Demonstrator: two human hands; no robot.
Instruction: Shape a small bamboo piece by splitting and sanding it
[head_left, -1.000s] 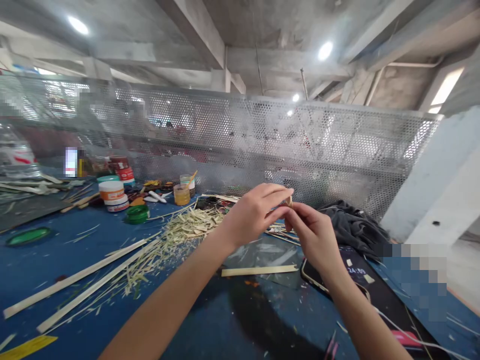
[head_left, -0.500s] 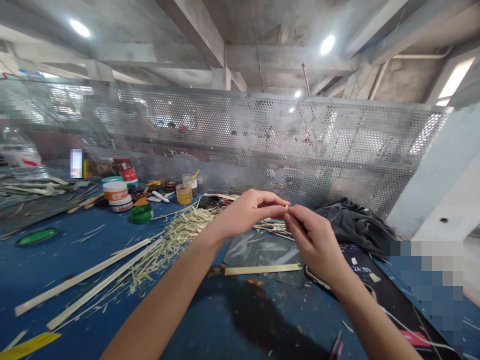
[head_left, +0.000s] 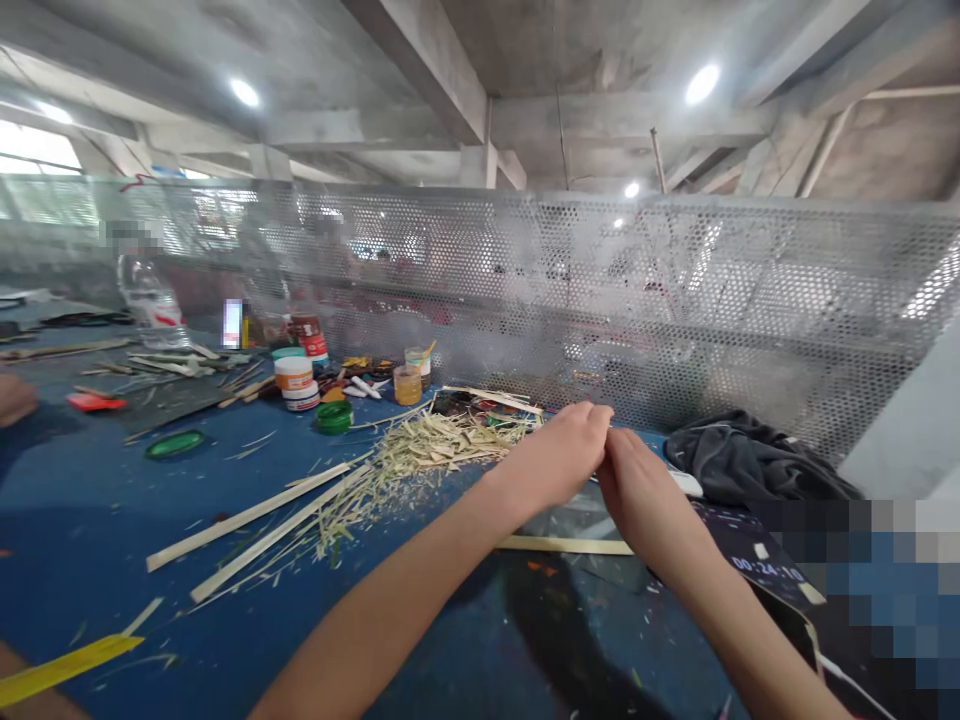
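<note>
My left hand (head_left: 559,458) and my right hand (head_left: 643,495) meet fingertip to fingertip above the blue table (head_left: 112,520). Both have their fingers pinched shut. The small bamboo piece seen between them earlier is now hidden behind the fingers. A flat bamboo strip (head_left: 566,545) lies on the table just under my hands. A pile of bamboo shavings (head_left: 435,445) is spread to the left of my left hand.
Two long bamboo strips (head_left: 247,515) lie at left. Paint jars (head_left: 294,375), a green lid (head_left: 334,415) and a yellow cup (head_left: 407,385) stand behind. A black cloth (head_left: 750,460) and a phone (head_left: 765,570) are at right. A perforated metal screen (head_left: 600,300) backs the table. Another person's hand (head_left: 15,400) shows at far left.
The view has swung left. My hands have dropped lower and closed tighter together, so the small bamboo piece between the fingertips no longer shows.
</note>
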